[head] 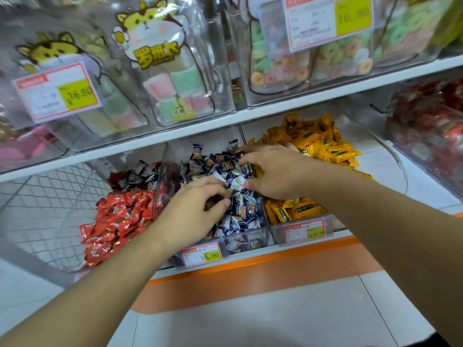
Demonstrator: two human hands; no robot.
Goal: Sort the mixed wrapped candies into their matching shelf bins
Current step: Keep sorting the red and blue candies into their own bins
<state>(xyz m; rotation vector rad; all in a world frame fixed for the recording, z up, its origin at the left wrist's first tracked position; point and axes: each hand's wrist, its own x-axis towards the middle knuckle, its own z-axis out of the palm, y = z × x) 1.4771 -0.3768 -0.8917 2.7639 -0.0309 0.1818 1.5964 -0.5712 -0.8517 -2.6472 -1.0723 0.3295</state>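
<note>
Left hand [198,204]: palm down in the middle bin [248,240], fingers curled and pinched on brown-wrapped candies [213,204] among the pile.
Right hand [273,171]: spread over the rear of the same bin, thumb and forefinger nipped on one dark blue and white candy [236,183].
Middle bin: clear plastic, filled with dark blue and white wrapped candies [240,211]; price tag [201,254] on its front reads 19.90.
Left bin: red wrapped candies [117,219] heaped at the front, some dark ones mixed in at the back.
Right bin: yellow-orange wrapped candies [313,141], piled high at the rear; a tag on its front, figures unreadable.
Upper shelf [175,134]: clear bins of pastel marshmallow squares [180,88] and ring-shaped gummies [330,53], tags reading 16.80.
Far right: bin of red-wrapped sweets [431,116], blurred.
</note>
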